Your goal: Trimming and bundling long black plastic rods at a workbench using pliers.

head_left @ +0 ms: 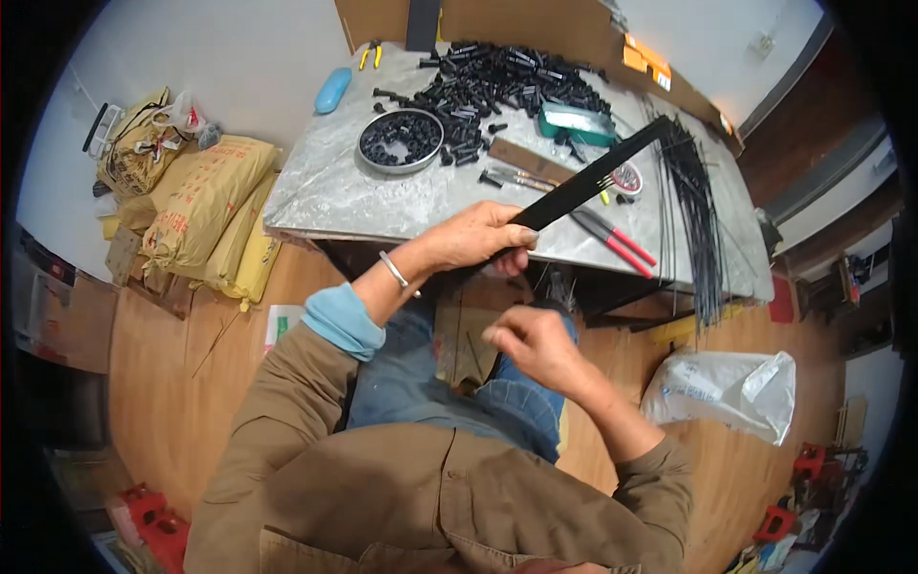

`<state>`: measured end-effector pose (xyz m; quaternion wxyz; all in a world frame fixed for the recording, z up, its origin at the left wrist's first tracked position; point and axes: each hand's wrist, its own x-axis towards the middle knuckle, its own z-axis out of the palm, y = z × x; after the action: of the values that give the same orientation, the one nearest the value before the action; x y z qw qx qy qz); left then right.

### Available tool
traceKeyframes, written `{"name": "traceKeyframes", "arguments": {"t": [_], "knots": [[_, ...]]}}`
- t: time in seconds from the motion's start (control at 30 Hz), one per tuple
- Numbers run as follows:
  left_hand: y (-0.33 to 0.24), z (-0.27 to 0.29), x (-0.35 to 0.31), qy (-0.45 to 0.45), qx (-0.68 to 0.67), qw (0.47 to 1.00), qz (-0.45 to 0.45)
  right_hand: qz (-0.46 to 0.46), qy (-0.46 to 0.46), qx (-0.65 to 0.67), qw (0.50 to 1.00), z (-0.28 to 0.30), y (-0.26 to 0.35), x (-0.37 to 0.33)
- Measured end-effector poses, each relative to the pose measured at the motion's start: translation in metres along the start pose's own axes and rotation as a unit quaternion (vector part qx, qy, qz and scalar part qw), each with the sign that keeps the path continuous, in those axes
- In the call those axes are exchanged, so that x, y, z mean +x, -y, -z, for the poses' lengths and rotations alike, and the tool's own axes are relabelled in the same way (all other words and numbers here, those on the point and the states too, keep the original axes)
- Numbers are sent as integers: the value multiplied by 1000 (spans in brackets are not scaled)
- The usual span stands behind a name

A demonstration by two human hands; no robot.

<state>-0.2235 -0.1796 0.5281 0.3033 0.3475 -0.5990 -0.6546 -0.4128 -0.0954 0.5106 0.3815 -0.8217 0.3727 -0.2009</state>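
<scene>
My left hand point(483, 236) is closed around a long, flat black strip point(583, 187), thumb on top. The strip slants up to the right over the table's front edge, and a few small pale marks or pins show along its lower side. Lower down, apart from the strip and above my lap, is my right hand point(543, 352), its fingers curled in and thumb pressed to them. Whether anything small sits in that pinch is hidden. Beyond the strip lie pliers with red handles point(626, 251) and a bundle of thin black rods point(698, 220) that overhangs the table edge.
On the grey table point(316, 196) are a heap of black bolt-like pieces point(516, 77), a round metal tray point(402, 170) of small black parts, a green box point(577, 124), a blue case point(333, 90) and yellow-handled pliers point(371, 55). Sacks point(206, 201) stand left; a plastic bag point(722, 392) lies right.
</scene>
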Motion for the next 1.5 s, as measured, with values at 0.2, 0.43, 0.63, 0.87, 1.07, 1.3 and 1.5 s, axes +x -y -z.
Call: {"name": "traceKeyframes", "arguments": {"t": [0.2,0.43,0.63,0.87,1.07,1.3,1.5], "knots": [[67,-52,-9,-106,-92,988,-68,-137,170,94,971,-63,-115,11],[130,-77,-80,-167,-209,963,-27,-115,386,220,889,-140,-124,-12],[103,-84,-88,-146,-125,980,-47,-104,425,258,861,-141,-123,-21],[55,-94,-54,-181,-191,962,-66,-150,447,161,867,-79,-112,-17],[55,-115,-49,-81,-210,970,-91,47,-42,424,903,88,-20,24],[56,-105,-43,-140,-279,949,30,348,261,485,758,101,71,-10],[49,-112,-55,-155,-255,954,-19,-48,-141,154,977,68,-13,-1]]}}
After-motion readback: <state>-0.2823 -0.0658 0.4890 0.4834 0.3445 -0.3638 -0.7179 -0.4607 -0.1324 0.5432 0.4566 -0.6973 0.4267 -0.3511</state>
